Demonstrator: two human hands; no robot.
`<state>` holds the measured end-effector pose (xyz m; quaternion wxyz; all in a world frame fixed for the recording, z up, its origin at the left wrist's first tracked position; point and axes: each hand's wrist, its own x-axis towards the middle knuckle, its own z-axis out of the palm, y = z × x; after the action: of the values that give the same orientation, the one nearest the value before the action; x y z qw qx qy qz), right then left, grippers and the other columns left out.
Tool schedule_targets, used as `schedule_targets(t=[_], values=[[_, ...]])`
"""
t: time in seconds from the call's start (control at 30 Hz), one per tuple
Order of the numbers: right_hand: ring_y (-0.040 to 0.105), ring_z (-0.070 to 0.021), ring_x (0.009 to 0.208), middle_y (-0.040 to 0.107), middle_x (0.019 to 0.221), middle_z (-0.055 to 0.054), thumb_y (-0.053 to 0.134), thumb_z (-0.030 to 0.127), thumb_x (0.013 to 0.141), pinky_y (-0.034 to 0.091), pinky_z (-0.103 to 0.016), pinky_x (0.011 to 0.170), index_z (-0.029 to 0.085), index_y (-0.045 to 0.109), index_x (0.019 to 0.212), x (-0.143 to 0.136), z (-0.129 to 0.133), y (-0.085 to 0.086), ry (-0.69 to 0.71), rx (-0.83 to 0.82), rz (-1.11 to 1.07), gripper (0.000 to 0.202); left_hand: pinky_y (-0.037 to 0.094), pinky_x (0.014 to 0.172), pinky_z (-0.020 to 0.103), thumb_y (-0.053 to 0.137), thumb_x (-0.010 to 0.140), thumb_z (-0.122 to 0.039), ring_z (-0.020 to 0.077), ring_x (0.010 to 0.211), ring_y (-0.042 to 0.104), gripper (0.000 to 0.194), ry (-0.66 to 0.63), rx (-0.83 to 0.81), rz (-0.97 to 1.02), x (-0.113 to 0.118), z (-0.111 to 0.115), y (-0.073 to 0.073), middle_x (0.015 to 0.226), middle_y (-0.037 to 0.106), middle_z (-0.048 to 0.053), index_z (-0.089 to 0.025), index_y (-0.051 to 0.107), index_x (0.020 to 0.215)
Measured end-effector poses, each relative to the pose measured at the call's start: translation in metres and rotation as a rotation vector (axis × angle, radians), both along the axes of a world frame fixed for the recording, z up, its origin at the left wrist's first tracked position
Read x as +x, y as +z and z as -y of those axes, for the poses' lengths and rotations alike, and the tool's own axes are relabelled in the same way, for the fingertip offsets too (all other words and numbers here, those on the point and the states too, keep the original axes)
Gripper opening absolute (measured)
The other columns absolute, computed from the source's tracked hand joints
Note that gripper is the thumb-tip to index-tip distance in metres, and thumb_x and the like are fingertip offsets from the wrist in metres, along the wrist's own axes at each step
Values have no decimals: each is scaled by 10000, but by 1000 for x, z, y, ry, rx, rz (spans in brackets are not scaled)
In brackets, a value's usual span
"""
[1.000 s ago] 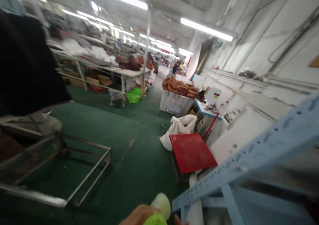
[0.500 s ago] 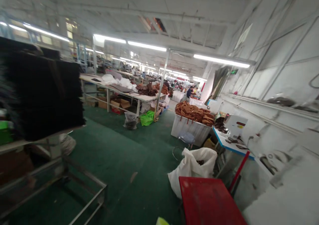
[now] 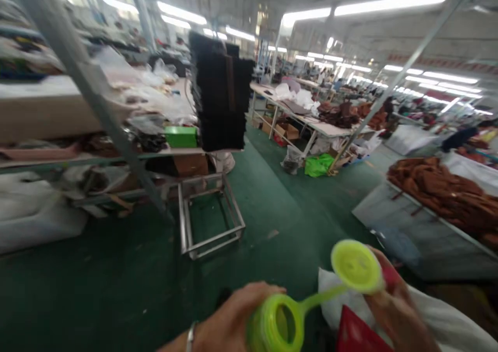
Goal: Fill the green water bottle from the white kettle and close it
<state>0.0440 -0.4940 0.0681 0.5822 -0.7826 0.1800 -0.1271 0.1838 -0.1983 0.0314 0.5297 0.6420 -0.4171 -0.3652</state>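
Lime-green plastic now fills the bottom of your view: your left hand (image 3: pixel 233 323) is wrapped around the neck of a bottle (image 3: pixel 274 326), and its mouth stands open toward you. Half a second ago only a sliver of green showed at the lower edge, and a second ago the white-tipped top was closed in your grip, so the cap has come off the mouth in that short span. The flip cap (image 3: pixel 356 266) hangs out on its thin tether, up and to the right of your left hand, and your right hand (image 3: pixel 392 310) pinches it from below and behind; how tightly, the blur does not let you tell. Judged from this, the opening step looks done and the bottle is ready for use.

Your head has also swung left. The red stool (image 3: pixel 356 334) that lay ahead now sits just under your right hand, with a white sack (image 3: pixel 447 321) beneath it. Beyond your left hand, well apart, stands a metal frame (image 3: pixel 210 217) on the green floor (image 3: pixel 272 206), beside a bench stacked with black fabric (image 3: pixel 220 100).
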Motion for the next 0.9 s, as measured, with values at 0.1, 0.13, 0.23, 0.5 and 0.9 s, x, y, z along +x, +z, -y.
schedule_targets(t=[0.1, 0.13, 0.23, 0.5, 0.9], values=[[677, -262, 840, 659, 1123, -72, 796, 706, 565, 563, -328, 653, 302, 566, 1236, 33, 22, 28, 117, 61, -38, 816, 399, 1063, 480, 886, 488, -469, 342, 1179, 509, 969, -15, 6, 35, 43, 23, -6, 1293, 547, 83, -245, 508, 1352], [671, -256, 881, 649, 1160, -74, 845, 634, 560, 555, -307, 678, 284, 598, 1206, 49, 24, 40, 185, 34, -63, 776, 410, 1050, 470, 879, 505, -438, 329, 1167, 512, 933, -24, 15, 30, 58, 31, -7, 1282, 548, 75, -241, 510, 1339], [616, -259, 1075, 619, 1231, -62, 878, 366, 641, 522, -309, 855, 278, 642, 1181, 100, 19, 79, 379, -220, -160, 595, 429, 1013, 449, 874, 517, -364, 302, 1124, 522, 839, -32, 11, 55, 101, 53, -5, 1229, 563, 55, -235, 538, 1275], [542, -224, 1113, 571, 1237, -13, 744, 240, 809, 453, -384, 967, 399, 576, 1263, 182, 26, 122, 610, -727, -322, 509, 415, 995, 428, 878, 522, -319, 264, 1058, 539, 834, -48, -101, 174, 168, 113, -5, 1162, 590, 27, -255, 525, 1276], [508, -218, 1111, 598, 1241, -23, 575, -31, 732, 456, -368, 952, 261, 518, 1254, 255, 131, 90, 831, -734, -217, 601, 370, 1026, 436, 838, 552, -480, 282, 1077, 530, 859, 53, -129, 251, 203, 227, -41, 1191, 591, 52, -243, 511, 1310]])
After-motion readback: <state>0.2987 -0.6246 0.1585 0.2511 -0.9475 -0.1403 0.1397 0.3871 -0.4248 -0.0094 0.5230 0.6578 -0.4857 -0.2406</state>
